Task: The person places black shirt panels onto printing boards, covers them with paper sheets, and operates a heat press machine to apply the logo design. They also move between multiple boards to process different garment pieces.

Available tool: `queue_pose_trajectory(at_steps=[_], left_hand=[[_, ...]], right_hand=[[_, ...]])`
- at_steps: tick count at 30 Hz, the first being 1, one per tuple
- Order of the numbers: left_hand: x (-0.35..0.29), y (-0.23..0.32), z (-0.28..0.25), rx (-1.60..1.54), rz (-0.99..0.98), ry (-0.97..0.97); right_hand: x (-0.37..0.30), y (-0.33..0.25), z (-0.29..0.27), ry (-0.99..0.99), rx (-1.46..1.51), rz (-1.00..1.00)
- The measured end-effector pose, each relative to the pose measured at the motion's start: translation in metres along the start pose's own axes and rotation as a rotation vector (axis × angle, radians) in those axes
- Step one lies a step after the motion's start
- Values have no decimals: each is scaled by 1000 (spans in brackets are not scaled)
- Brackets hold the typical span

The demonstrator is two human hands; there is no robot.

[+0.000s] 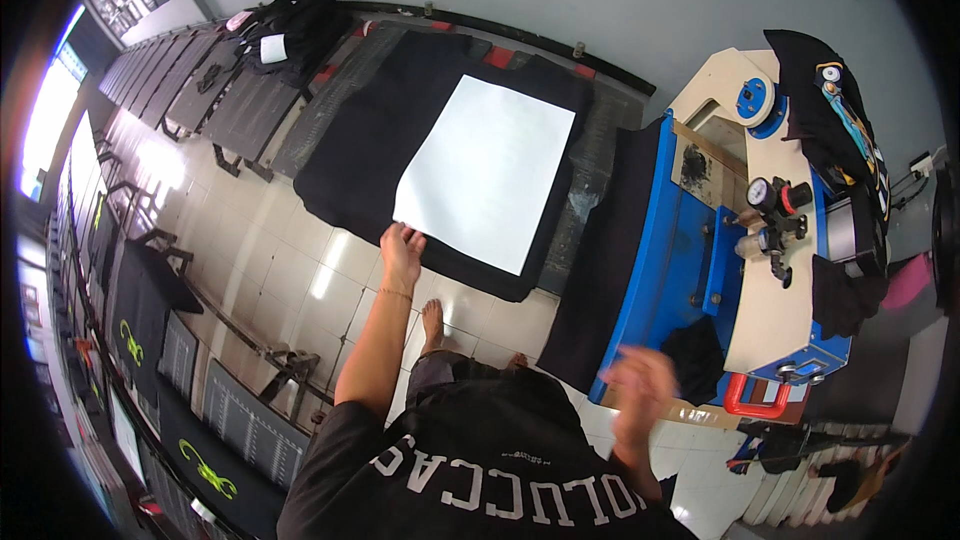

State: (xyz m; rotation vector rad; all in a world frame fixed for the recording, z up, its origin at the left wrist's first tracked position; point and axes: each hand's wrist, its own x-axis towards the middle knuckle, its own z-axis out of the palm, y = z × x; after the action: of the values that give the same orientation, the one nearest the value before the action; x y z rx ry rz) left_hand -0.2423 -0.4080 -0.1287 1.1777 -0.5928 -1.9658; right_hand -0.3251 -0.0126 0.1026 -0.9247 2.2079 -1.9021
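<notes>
A large white sheet [490, 170] lies on a black T-shirt [350, 155], which is spread over a table ahead of me. The fingers of my left hand [402, 248] are closed on the sheet's near left corner. My right hand [643, 385] hangs beside the front end of a blue and cream heat press [640, 270], apart from the shirt. Motion smears its fingers, so whether they hold anything is unclear. A black cloth [610, 230] lies along the left side of the press.
The press carries a pressure gauge [762, 192] and a red handle [755, 398]; a dark printed garment [835, 100] drapes over its top. Black garments [290, 35] are piled at the far left. Racks with black shirts [205, 460] stand left, across a tiled floor [240, 240].
</notes>
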Motion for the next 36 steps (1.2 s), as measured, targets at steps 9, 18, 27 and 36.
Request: queue_pose_trajectory(at_steps=[9, 18, 27, 36], left_hand=[[-38, 36, 20, 214, -256, -396], [8, 55, 33, 1234, 758, -743], [32, 37, 77, 1596, 870, -922], [43, 20, 110, 1779, 771, -961]], right_hand=[[84, 138, 273, -251, -649, -185], [160, 161, 251, -192, -538, 266], [388, 270, 174, -208, -684, 282], [630, 264, 142, -20, -1030, 253]])
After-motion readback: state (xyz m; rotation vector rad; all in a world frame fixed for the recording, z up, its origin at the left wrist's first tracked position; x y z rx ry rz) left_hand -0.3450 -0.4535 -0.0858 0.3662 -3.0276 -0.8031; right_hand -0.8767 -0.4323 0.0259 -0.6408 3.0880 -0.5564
